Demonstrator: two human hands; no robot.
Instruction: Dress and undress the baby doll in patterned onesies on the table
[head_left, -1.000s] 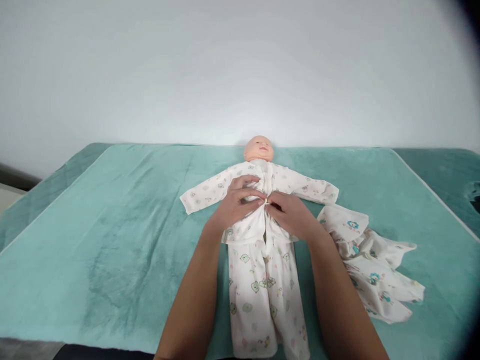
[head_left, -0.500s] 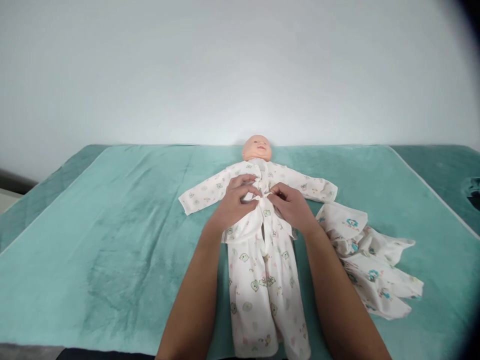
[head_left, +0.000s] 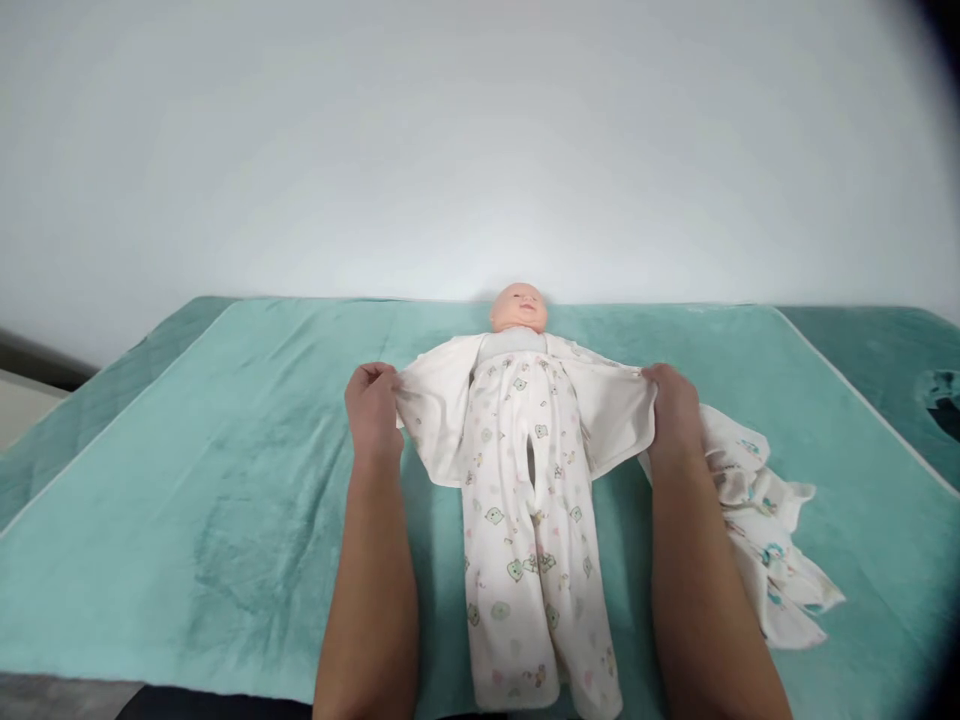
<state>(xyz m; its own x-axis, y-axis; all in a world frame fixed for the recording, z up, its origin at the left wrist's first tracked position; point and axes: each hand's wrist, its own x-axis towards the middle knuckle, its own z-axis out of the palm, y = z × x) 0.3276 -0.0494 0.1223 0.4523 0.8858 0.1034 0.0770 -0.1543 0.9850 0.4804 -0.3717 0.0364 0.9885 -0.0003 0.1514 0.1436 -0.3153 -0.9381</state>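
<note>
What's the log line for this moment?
left hand: grips one flap of top | right hand: grips other flap | top: spread open | doll: on back, pants on | spare clothes: by right arm

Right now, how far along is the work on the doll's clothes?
Done: the wrap top on the doll is open, flaps spread sideways. In hand: the left hand and right hand each grip one flap. Left: the printed trousers are still on; the spare clothes lie beside.

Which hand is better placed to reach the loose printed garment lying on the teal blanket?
Right, probably. The right hand, gripping the opened white top, sits directly beside the loose printed garment; the left hand is across the baby doll.
</note>
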